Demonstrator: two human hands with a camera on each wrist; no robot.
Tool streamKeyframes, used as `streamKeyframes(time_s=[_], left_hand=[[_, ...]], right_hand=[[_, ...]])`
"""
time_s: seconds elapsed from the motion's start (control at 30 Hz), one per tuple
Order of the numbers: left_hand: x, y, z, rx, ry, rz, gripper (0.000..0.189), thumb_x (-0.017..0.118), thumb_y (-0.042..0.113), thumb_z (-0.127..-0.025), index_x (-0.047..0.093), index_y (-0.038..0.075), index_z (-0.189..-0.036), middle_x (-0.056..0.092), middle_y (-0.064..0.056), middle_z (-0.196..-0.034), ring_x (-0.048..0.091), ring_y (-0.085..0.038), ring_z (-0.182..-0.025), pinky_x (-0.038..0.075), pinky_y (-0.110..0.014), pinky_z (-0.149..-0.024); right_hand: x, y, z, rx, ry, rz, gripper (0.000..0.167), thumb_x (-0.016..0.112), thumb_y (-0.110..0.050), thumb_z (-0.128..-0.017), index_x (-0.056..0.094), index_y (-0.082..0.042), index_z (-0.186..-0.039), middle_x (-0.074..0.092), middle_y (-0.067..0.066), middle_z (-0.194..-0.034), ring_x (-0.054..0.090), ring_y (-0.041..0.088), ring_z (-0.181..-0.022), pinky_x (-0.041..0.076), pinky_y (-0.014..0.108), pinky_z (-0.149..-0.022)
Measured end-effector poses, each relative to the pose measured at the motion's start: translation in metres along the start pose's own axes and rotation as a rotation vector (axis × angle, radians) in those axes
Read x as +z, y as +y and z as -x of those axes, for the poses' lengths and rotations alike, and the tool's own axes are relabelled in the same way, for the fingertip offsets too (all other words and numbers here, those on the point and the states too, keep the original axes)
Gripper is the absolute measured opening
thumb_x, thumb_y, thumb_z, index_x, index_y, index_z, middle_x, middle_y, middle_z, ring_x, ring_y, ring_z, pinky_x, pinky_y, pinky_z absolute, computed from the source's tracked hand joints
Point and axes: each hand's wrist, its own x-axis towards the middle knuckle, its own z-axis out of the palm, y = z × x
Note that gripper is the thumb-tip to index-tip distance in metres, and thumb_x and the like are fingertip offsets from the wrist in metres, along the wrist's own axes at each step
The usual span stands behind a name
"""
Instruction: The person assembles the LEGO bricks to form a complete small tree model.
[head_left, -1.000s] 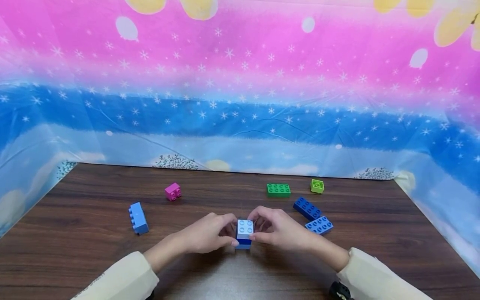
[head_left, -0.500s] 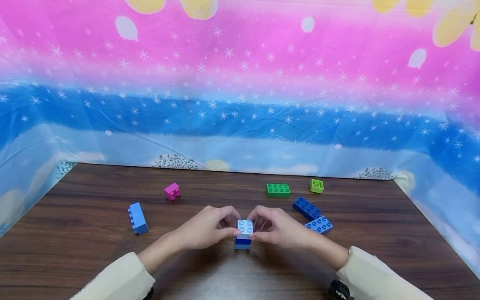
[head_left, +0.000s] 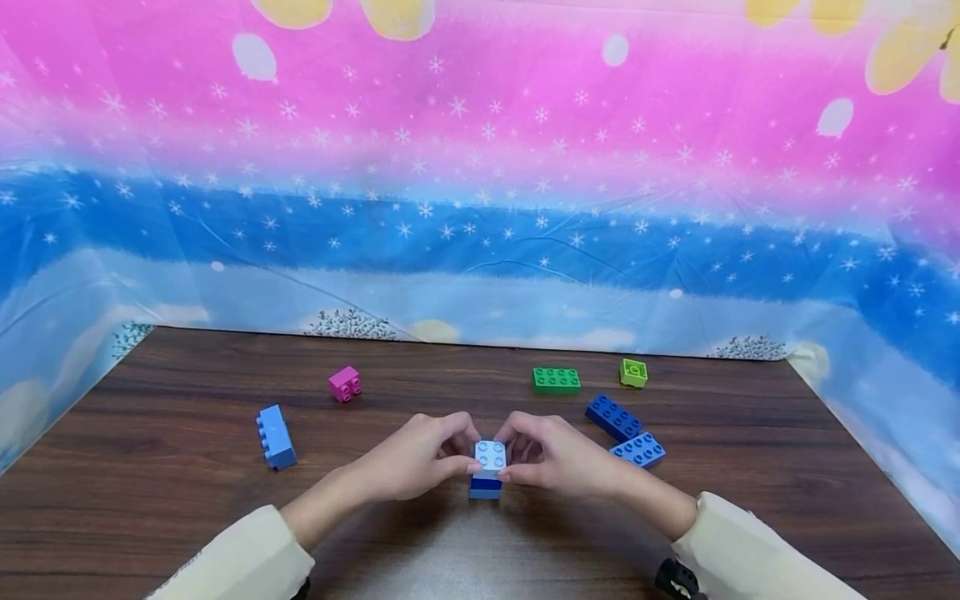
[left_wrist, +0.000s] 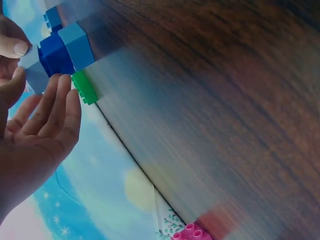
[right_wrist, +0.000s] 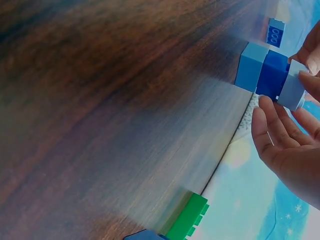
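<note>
A stack of three toy building bricks stands upright on the table before me. Its pale blue top brick (head_left: 491, 456) shows studs upward, a dark blue brick (right_wrist: 272, 75) sits in the middle, and a mid-blue brick (left_wrist: 77, 46) forms the base. My left hand (head_left: 420, 458) pinches the pale brick from the left between thumb and fingers. From the opposite side my right hand (head_left: 558, 454) pinches that same brick. In both wrist views the lower fingers reach alongside the dark blue brick. The hands partly cover the sides of the pale brick.
Right of the stack lie a dark blue brick (head_left: 614, 417) and a blue brick (head_left: 639, 450), side by side. Farther back are a green brick (head_left: 557, 381) and a lime brick (head_left: 633, 373). A pink brick (head_left: 344, 383) and a tipped blue brick (head_left: 278, 437) lie left. A patterned cloth encloses the table.
My left hand has shifted up from lower on the stack to the pale top brick, matching the right hand. The right hand and the loose bricks have stayed put.
</note>
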Motion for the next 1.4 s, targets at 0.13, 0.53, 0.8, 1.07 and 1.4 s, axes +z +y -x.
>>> streamKeyframes(time_s=[0.13, 0.53, 0.8, 1.07, 1.4], left_hand=[[0.0008, -0.0002, 0.0003, -0.007, -0.001, 0.0, 0.013, 0.065, 0.013, -0.085, 0.057, 0.005, -0.091, 0.063, 0.002, -0.078, 0.058, -0.007, -0.07, 0.047, -0.021, -0.062], [0.0023, -0.0023, -0.0001, -0.01, -0.004, 0.006, 0.013, 0.065, 0.012, -0.084, 0.057, 0.005, -0.091, 0.062, 0.001, -0.078, 0.058, -0.008, -0.07, 0.047, -0.021, -0.062], [0.003, -0.003, 0.0012, -0.025, -0.009, 0.013, 0.014, 0.064, 0.015, -0.086, 0.056, 0.005, -0.094, 0.062, 0.002, -0.081, 0.058, -0.01, -0.074, 0.047, -0.022, -0.065], [0.0028, -0.0009, 0.0022, -0.01, -0.009, -0.017, 0.014, 0.063, 0.016, -0.087, 0.056, 0.007, -0.094, 0.061, 0.002, -0.085, 0.058, -0.01, -0.077, 0.047, -0.022, -0.066], [0.0031, -0.002, 0.0024, -0.014, -0.007, -0.014, 0.015, 0.062, 0.016, -0.087, 0.054, 0.007, -0.096, 0.063, -0.001, -0.09, 0.06, -0.014, -0.083, 0.048, -0.023, -0.069]], right_hand=[[0.0003, 0.0001, -0.0008, -0.008, 0.0, 0.001, 0.023, 0.067, -0.013, -0.084, 0.055, -0.009, -0.103, 0.06, -0.001, -0.089, 0.058, 0.01, -0.081, 0.049, 0.027, -0.072], [0.0004, 0.0007, -0.0006, -0.017, 0.0, 0.009, 0.022, 0.067, -0.014, -0.083, 0.056, -0.01, -0.102, 0.062, -0.001, -0.089, 0.059, 0.01, -0.08, 0.05, 0.026, -0.072], [0.0029, 0.0016, 0.002, -0.003, 0.012, 0.01, 0.023, 0.067, -0.019, -0.084, 0.056, -0.011, -0.103, 0.062, -0.002, -0.091, 0.058, 0.011, -0.083, 0.049, 0.026, -0.072], [0.0025, 0.0023, 0.002, -0.001, 0.013, 0.034, 0.024, 0.066, -0.019, -0.085, 0.056, -0.012, -0.104, 0.061, -0.003, -0.091, 0.058, 0.009, -0.082, 0.049, 0.026, -0.072], [-0.0003, 0.0013, 0.0049, 0.003, -0.005, 0.005, 0.024, 0.064, -0.02, -0.087, 0.055, -0.014, -0.109, 0.06, -0.003, -0.094, 0.057, 0.01, -0.085, 0.049, 0.026, -0.075]])
